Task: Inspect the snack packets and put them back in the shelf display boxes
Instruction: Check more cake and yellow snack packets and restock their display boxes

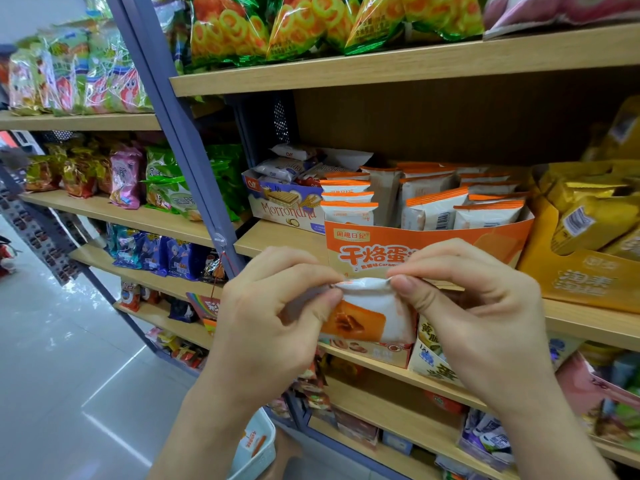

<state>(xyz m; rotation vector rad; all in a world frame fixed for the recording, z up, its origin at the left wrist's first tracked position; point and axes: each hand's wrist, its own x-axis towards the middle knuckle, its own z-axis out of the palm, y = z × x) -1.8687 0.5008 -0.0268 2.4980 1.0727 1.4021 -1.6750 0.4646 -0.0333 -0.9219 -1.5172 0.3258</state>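
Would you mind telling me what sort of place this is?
Most likely a small shop's snack aisle: wooden shelves stacked with bagged snacks, and an orange display box of packets for sale.

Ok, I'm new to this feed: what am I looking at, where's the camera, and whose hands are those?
There is no machine here: the one picture comes from a wide-angle camera worn on a person's head, looking forward and down at shop shelves. The two bare hands are that person's. The left hand and right hand each pinch the top edge of a small white snack packet with an orange cake pictured on it, held in front of the wooden shelf. Just behind it stands an orange display box holding matching packets. A wafer box sits to its left, a yellow box to its right. Low down, a white basket shows near the floor.
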